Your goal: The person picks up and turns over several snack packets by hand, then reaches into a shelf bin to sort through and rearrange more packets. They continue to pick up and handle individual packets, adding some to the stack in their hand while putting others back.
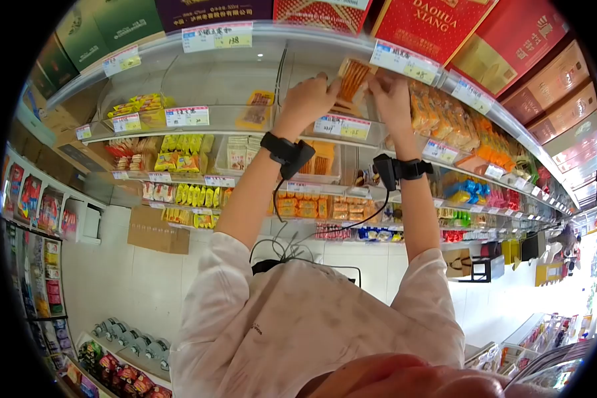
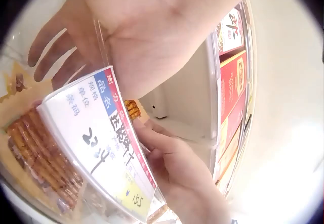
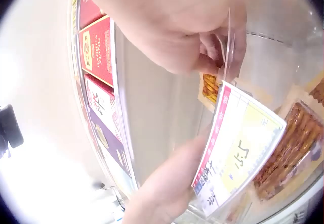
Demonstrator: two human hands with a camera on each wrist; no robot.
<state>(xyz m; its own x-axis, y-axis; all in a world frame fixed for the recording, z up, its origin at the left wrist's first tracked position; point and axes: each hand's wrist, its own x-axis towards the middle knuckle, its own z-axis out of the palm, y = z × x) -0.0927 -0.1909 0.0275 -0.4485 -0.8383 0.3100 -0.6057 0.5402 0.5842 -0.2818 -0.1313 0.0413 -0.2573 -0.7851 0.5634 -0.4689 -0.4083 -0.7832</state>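
A clear packet of brown snack sticks (image 1: 355,77) stands tilted between the two hands over a clear shelf bin. My right hand (image 1: 393,103) pinches its right edge; in the right wrist view the fingers of the right hand (image 3: 202,37) curl beside the packet (image 3: 210,86). My left hand (image 1: 306,103) is at the packet's left side; in the left wrist view the left hand (image 2: 147,32) has its fingers spread, thumb hidden. A price tag (image 2: 101,143) on the bin's front covers part of that view. Similar sticks (image 2: 45,158) lie in the bin.
Boxed goods (image 1: 431,26) line the shelf above. An orange packet (image 1: 255,109) lies to the left, and orange-wrapped snacks (image 1: 438,119) fill the bins to the right. Lower tiers hold yellow packets (image 1: 179,161). A cardboard box (image 1: 158,230) stands on the floor.
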